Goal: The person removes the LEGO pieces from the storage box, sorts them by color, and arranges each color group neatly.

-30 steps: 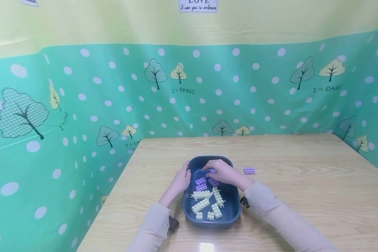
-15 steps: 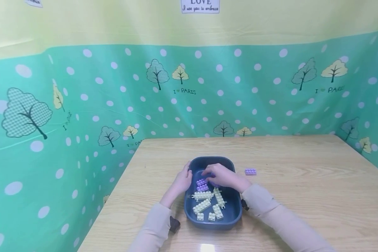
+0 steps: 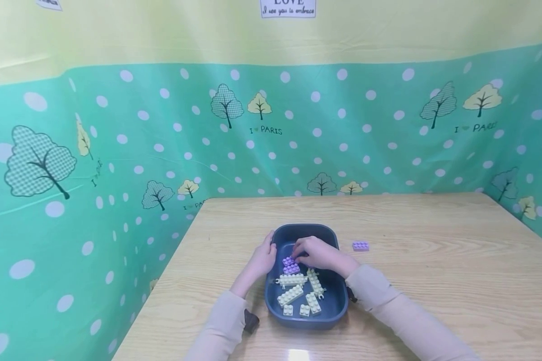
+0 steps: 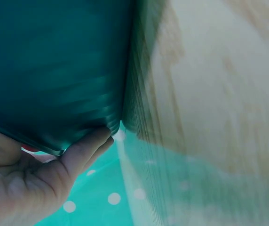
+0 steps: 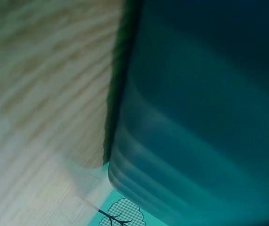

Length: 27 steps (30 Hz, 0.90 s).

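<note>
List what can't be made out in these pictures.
Head view: what, if anything, the right hand grips; the hand covers it.
Left wrist view: the bricks in the tray; its outer wall hides them.
Right wrist view: the same, behind the blurred wall.
Head view: top of the LOVE sign, cut by the upper edge.

Setting: screened-off indoor nook; whether home or studio, cannot be told
Polka-dotted green-and-yellow hanging cloth: closes the back and both sides; printed trees and "I PARIS" lettering
Straight-edged pale wood-grain tabletop: stands within, far edge right by the cloth
</note>
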Each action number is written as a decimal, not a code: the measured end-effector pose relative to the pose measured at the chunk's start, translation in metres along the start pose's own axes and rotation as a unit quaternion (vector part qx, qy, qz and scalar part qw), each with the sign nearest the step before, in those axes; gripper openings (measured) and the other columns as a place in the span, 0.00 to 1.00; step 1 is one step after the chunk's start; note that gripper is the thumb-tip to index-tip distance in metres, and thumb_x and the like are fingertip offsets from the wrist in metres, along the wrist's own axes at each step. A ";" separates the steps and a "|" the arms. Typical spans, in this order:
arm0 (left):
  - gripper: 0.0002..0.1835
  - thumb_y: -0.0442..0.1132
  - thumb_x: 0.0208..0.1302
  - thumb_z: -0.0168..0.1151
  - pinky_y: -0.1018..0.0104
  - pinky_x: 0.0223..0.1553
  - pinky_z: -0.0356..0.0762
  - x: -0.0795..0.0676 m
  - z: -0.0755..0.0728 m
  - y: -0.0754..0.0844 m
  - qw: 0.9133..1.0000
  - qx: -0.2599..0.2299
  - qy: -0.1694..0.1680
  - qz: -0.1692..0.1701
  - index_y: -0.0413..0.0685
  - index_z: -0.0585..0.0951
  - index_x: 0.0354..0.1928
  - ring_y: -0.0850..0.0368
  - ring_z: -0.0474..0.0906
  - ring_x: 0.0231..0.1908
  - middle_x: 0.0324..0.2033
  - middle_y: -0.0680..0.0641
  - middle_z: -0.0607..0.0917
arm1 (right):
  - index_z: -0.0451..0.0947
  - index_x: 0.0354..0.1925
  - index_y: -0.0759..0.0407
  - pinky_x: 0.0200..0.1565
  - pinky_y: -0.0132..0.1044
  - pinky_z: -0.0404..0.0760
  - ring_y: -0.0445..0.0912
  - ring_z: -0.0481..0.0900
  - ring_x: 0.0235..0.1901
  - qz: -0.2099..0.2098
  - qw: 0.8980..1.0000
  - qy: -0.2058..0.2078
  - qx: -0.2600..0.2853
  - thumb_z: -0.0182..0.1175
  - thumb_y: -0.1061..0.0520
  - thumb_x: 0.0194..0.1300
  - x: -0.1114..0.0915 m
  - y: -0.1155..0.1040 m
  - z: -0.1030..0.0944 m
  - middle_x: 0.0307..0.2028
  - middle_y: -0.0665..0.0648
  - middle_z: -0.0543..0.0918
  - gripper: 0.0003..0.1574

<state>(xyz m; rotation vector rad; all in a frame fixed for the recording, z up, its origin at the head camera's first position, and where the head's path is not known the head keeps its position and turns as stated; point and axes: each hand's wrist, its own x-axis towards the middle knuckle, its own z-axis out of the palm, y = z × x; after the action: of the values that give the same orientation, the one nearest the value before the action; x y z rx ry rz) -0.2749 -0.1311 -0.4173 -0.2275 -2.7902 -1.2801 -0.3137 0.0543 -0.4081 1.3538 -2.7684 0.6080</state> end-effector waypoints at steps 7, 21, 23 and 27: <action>0.27 0.34 0.71 0.38 0.46 0.54 0.72 0.001 0.000 0.000 1.000 0.002 0.000 0.001 0.33 0.54 0.70 0.35 0.72 0.56 0.60 0.26 0.68 | 0.86 0.36 0.57 0.47 0.40 0.79 0.45 0.81 0.40 0.023 0.999 0.020 -0.012 0.64 0.59 0.58 -0.001 0.000 0.001 0.38 0.53 0.83 0.07; 0.27 0.35 0.72 0.38 0.46 0.54 0.72 0.002 0.000 -0.002 1.000 0.000 -0.003 -0.009 0.35 0.53 0.70 0.35 0.71 0.57 0.61 0.27 0.68 | 0.84 0.39 0.55 0.49 0.41 0.78 0.45 0.81 0.42 0.068 0.997 0.014 -0.028 0.65 0.57 0.56 0.001 -0.001 0.003 0.38 0.53 0.85 0.10; 0.27 0.36 0.72 0.37 0.46 0.55 0.71 0.001 0.000 -0.001 1.000 -0.002 -0.005 -0.011 0.36 0.53 0.70 0.35 0.71 0.57 0.61 0.28 0.68 | 0.84 0.38 0.55 0.47 0.40 0.79 0.44 0.81 0.41 0.070 0.997 0.014 -0.029 0.65 0.57 0.56 0.000 -0.001 0.003 0.37 0.52 0.85 0.09; 0.27 0.36 0.72 0.38 0.46 0.56 0.70 0.003 0.000 -0.002 1.000 -0.002 -0.006 -0.010 0.35 0.53 0.70 0.35 0.70 0.58 0.61 0.28 0.68 | 0.84 0.38 0.54 0.45 0.40 0.78 0.43 0.80 0.38 0.072 0.997 0.018 -0.038 0.66 0.56 0.54 0.000 -0.001 0.003 0.37 0.51 0.85 0.10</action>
<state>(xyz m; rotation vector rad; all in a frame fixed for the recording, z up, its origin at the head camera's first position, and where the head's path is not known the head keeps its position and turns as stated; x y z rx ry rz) -0.2777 -0.1319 -0.4185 -0.2095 -2.8059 -1.2931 -0.3119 0.0528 -0.4103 1.1266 -2.8464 0.5184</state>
